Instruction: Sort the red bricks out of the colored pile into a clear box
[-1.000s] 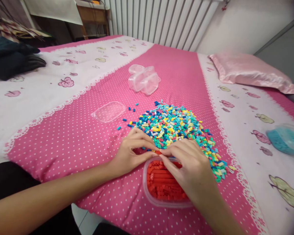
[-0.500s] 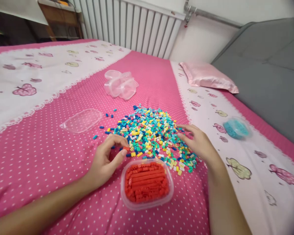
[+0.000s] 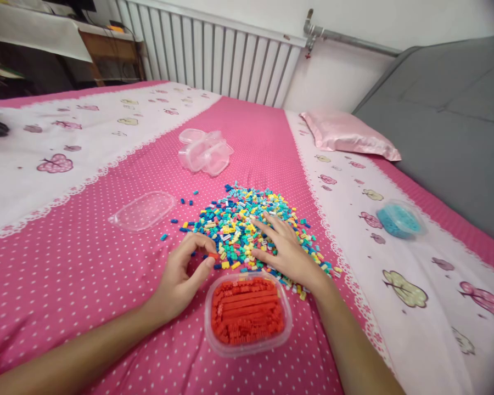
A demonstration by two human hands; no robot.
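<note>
A loose heap of small toy bricks (image 3: 234, 230) in blue, teal, yellow, white and pink lies on the pink dotted bedspread. At its left edge my left hand (image 3: 185, 269) pinches a red brick (image 3: 213, 255) between thumb and index finger. My right hand (image 3: 286, 252) rests over the right part of the heap, fingers spread and touching the bricks; what lies under the palm is hidden. Just in front of the heap stands a clear plastic box (image 3: 249, 351) filled with red bricks (image 3: 247, 307), some long strips among them.
A clear lid (image 3: 144, 211) lies flat left of the heap. Farther back are stacked clear containers (image 3: 206, 152). A box of light-blue bricks (image 3: 400, 219) sits at the right, with a pink pillow (image 3: 349, 131) behind. A few stray bricks lie left of the heap.
My right hand has moved left from the heap's right edge onto its middle-right, fingers spreading. My left hand keeps the red brick in nearly the same place. The camera view has shifted slightly.
</note>
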